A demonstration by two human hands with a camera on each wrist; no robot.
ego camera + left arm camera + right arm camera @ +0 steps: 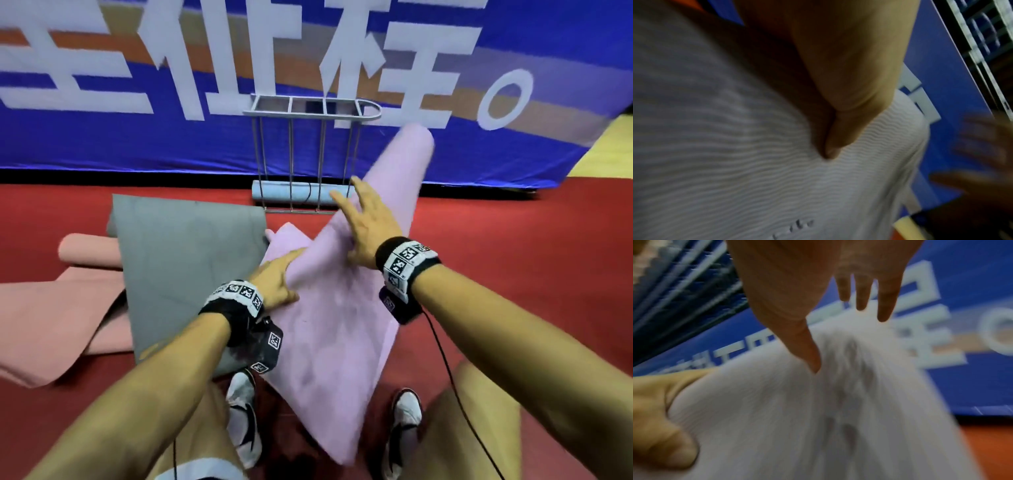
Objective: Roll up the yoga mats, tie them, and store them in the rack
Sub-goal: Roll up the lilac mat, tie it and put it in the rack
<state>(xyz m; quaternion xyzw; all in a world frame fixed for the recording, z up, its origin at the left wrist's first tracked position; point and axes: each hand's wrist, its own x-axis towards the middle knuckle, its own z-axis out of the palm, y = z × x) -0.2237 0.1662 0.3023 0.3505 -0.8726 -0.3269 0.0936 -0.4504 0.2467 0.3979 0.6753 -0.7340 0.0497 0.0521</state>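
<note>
Mat axis: my pink mat point(346, 308) runs from my feet up-right, toward the rack point(308, 150).
Right hand point(368, 226): farther up, fingers spread flat on it.
Left hand point(277, 277): nearer me, fingers hidden under its edge, thumb pressing on top.

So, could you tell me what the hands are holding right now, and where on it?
The pink mat. The left hand grips its left edge, thumb on top; the right hand rests open on it farther up, toward the rolled end.
</note>
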